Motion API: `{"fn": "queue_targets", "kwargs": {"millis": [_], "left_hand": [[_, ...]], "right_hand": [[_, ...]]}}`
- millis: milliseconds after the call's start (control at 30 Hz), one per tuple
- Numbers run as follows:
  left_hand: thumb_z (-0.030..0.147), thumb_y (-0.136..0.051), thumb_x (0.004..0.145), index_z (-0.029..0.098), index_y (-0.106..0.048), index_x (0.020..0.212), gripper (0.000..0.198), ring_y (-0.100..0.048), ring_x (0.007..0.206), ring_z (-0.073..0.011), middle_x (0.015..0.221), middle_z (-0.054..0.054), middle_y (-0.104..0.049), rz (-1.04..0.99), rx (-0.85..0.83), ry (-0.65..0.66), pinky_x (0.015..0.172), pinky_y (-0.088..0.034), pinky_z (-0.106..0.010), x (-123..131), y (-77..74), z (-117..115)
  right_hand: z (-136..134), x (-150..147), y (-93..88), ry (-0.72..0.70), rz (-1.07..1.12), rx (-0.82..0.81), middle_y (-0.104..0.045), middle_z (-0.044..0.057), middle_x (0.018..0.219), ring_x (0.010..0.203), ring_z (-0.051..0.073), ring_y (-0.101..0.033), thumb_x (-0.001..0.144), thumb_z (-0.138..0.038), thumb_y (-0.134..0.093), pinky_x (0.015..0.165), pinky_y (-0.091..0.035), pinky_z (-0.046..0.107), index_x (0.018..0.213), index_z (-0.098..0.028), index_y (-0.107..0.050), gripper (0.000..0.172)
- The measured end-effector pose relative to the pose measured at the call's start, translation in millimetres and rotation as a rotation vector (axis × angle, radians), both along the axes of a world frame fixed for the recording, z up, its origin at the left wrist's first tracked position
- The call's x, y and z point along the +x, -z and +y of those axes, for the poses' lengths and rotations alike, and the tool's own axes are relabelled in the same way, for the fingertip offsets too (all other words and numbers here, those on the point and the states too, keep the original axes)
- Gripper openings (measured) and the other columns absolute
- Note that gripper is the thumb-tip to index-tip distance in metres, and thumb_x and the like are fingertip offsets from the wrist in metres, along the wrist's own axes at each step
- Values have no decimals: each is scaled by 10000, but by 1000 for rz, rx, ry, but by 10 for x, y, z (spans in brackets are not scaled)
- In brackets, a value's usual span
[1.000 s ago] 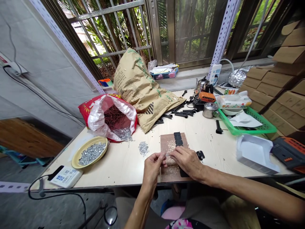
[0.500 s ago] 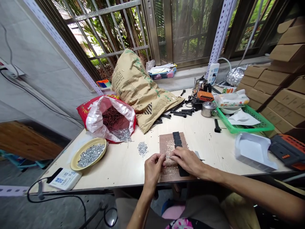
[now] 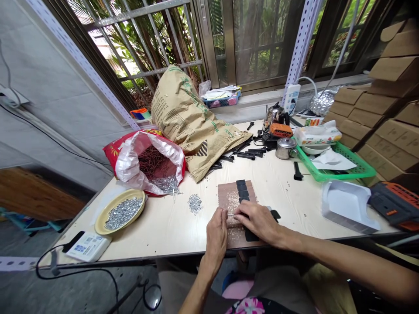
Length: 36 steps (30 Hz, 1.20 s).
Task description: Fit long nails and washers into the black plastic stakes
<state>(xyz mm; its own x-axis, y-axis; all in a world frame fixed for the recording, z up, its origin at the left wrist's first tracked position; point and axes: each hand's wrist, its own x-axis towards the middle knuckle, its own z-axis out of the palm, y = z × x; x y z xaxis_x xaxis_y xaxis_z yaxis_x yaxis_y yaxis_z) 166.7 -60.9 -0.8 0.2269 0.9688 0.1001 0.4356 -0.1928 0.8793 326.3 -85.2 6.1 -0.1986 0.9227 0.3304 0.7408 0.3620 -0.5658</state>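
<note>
My left hand (image 3: 218, 231) is closed in a pinch on a thin metal pin (image 3: 231, 214) over a brown board (image 3: 229, 198) at the table's near edge. My right hand (image 3: 258, 220) lies on the row of black pieces (image 3: 242, 191) that runs down the board, fingers curled on one of them, fingertips meeting the pin's other end. A small pile of silvery bits (image 3: 195, 203) lies on the table just left of the board.
A yellow dish of silvery bits (image 3: 120, 211) and a white device with a cable (image 3: 85, 246) sit at the left. A red-white bag of pins (image 3: 147, 161) and a brown paper sack (image 3: 190, 117) stand behind. A green tray (image 3: 334, 163), white tray (image 3: 348, 205), orange-black tool (image 3: 393, 205) and cardboard boxes (image 3: 386, 109) fill the right.
My left hand has moved right, closer to the board and to my right hand. My right hand has stayed on the black pieces.
</note>
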Motion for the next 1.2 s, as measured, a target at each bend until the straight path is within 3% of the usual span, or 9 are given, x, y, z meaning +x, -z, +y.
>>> {"fn": "queue_targets", "kwargs": {"millis": [200, 333, 600, 967, 1200], "left_hand": [[534, -436, 840, 219, -386, 632, 381, -323, 525, -118, 570, 55, -345, -197, -226, 15, 507, -269, -237, 9, 30, 75], [584, -462, 805, 214, -386, 651, 408, -283, 464, -89, 551, 66, -345, -264, -374, 10, 434, -226, -217, -6, 63, 96], [611, -470, 787, 203, -399, 700, 422, -161, 382, -33, 545, 98, -318, -445, -557, 65, 352, -128, -166, -3, 70, 86], [626, -443, 794, 206, -376, 676, 441, -180, 369, -30, 544, 96, -323, -360, -520, 31, 348, -157, -171, 33, 102, 87], [622, -456, 787, 211, -378, 663, 436, -268, 439, -66, 575, 70, -363, -300, -445, 18, 391, -205, -192, 63, 58, 100]], "right_hand": [[-29, -41, -25, 84, -420, 368, -557, 18, 742, 722, 159, -468, 902, -156, -488, 620, -297, 287, 756, -196, -573, 174], [-35, -34, -22, 55, -473, 375, -567, 25, 769, 739, 171, -459, 910, -163, -481, 635, -292, 299, 853, -203, -593, 132], [-12, -32, 30, 64, -329, 290, -575, 0, 755, 715, 146, -485, 917, -190, -484, 610, -296, 275, 907, -221, -608, 129], [-13, -4, -52, 62, -389, 310, -570, 14, 761, 737, 165, -471, 902, -182, -507, 643, -295, 295, 902, -226, -607, 109], [-3, -28, 46, 79, -462, 352, -564, 22, 754, 726, 181, -454, 903, -145, -474, 647, -285, 322, 883, -193, -580, 118]]}}
